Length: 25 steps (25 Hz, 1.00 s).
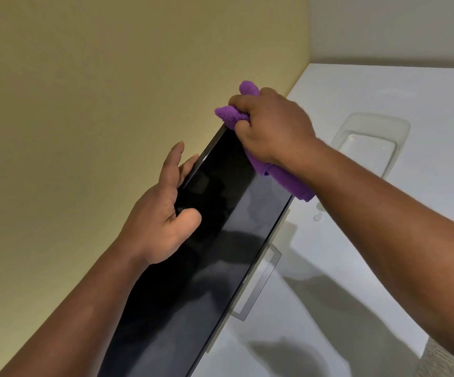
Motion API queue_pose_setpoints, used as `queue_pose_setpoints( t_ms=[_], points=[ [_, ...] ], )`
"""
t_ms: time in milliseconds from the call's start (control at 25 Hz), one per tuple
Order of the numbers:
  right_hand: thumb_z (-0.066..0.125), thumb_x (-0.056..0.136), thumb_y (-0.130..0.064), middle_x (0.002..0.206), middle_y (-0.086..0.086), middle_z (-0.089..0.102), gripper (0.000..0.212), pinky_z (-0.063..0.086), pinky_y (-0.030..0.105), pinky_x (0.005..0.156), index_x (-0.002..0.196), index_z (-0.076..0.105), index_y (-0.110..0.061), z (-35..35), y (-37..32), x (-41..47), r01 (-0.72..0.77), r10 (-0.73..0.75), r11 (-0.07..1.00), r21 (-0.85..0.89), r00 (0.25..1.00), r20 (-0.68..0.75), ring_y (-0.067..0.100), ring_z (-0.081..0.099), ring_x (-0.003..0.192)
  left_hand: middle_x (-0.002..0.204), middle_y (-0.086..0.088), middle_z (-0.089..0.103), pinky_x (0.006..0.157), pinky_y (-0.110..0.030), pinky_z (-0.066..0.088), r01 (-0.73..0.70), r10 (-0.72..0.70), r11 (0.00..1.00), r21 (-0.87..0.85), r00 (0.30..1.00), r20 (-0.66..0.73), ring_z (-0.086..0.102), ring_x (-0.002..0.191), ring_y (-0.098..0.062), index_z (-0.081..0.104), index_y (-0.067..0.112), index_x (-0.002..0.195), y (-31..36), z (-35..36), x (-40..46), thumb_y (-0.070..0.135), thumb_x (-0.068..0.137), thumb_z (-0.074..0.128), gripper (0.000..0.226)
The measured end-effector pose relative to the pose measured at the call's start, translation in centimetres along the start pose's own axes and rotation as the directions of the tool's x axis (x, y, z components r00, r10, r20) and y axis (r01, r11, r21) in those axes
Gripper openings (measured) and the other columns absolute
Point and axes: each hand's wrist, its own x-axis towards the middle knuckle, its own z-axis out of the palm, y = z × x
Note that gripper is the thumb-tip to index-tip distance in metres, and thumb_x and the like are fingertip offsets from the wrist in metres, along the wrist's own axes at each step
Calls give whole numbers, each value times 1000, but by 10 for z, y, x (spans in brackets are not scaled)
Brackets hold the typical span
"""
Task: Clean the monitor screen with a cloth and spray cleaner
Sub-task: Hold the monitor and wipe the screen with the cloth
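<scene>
Both forearms are bare to the frame edge; left hand (163, 213) and right hand (272, 126) wear no gloves, rings or watch.

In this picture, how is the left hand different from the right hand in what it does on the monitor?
The right hand grips a bunched purple cloth with curled fingers; the left hand holds nothing, its fingers straight.
The right hand is at the monitor's far upper corner; the left hand is nearer, along the top edge.
The right hand meets the screen through the cloth; the left hand lies bare on the monitor, its thumb on the screen side.
Both are at the same monitor.
</scene>
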Motion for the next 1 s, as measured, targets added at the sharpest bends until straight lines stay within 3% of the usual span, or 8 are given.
queue_pose_setpoints(
  t_ms=[160, 320, 440, 560, 680, 800, 880, 1000],
  points=[
    [47, 94, -34, 134, 8, 51, 50, 50, 39, 82, 144, 47, -39, 32, -27, -45, 87, -90, 982, 166, 996, 10, 34, 59, 108, 161, 33, 32, 91, -33, 49, -13, 13, 1000, 27, 1000, -7, 63, 119, -7, -12, 41, 162, -1, 0, 1, 36, 71, 45, 108],
    [46, 93, -34, 127, 3, 48, 55, 55, 40, 71, 148, 42, -38, 66, -46, -87, 155, -151, 938, 309, 988, -39, 26, 58, 96, 129, -15, 69, 82, -56, 54, 9, -7, 999, 52, 999, -40, 68, 96, -42, -18, 41, 160, -9, 0, 1, 41, 70, 43, 109],
    [49, 92, -32, 115, 2, 45, 58, 54, 39, 63, 150, 42, -35, 91, -42, -107, 211, -172, 888, 408, 976, -131, 18, 51, 86, 149, 7, 58, 97, -44, 54, -8, 9, 1000, 11, 1000, -26, 69, 112, -22, -15, 41, 161, -9, 1, 0, 43, 73, 44, 106],
    [53, 93, -25, 117, 3, 44, 58, 56, 39, 63, 150, 45, -31, 125, -21, -134, 253, -189, 863, 437, 964, -186, 17, 51, 88, 166, 15, 34, 111, -28, 41, -58, 58, 998, 7, 998, 1, 45, 143, -2, -5, 39, 164, -9, 0, 2, 40, 79, 46, 99],
    [48, 96, -25, 123, -15, 29, 60, 53, 20, 83, 151, 35, -45, 149, 2, -145, 70, 35, 845, 531, 982, -185, 4, 47, 103, 168, 15, 27, 122, -28, 29, -88, 89, 992, 87, 996, -10, 25, 153, 3, 18, 35, 163, -12, -1, 2, 40, 78, 45, 89],
    [53, 102, -18, 125, -22, 26, 64, 41, 3, 93, 149, 25, -50, 148, 9, -124, -197, 436, 648, 736, 888, -146, -19, 40, 112, 168, 19, 25, 124, -30, 24, -78, 79, 993, 89, 997, -4, 20, 153, 5, 22, 34, 162, -10, 0, 1, 41, 78, 44, 88],
    [58, 102, -18, 137, -12, 33, 56, 45, 6, 96, 148, 36, -40, 132, 3, -97, -187, 545, 549, 815, 819, -179, -22, 40, 115, 169, 17, 25, 125, -35, 26, -73, 73, 992, 98, 997, 3, 21, 154, 2, 22, 33, 162, -8, 0, 1, 43, 77, 43, 89],
    [59, 101, -26, 138, -6, 38, 48, 41, 8, 100, 146, 46, -35, 102, -27, -62, 44, 430, 589, 807, 829, -359, -8, 45, 125, 169, 10, 26, 126, -41, 27, -88, 87, 991, 98, 996, 14, 23, 155, -3, 24, 25, 163, -7, 0, 3, 43, 76, 43, 90]
  ],
)
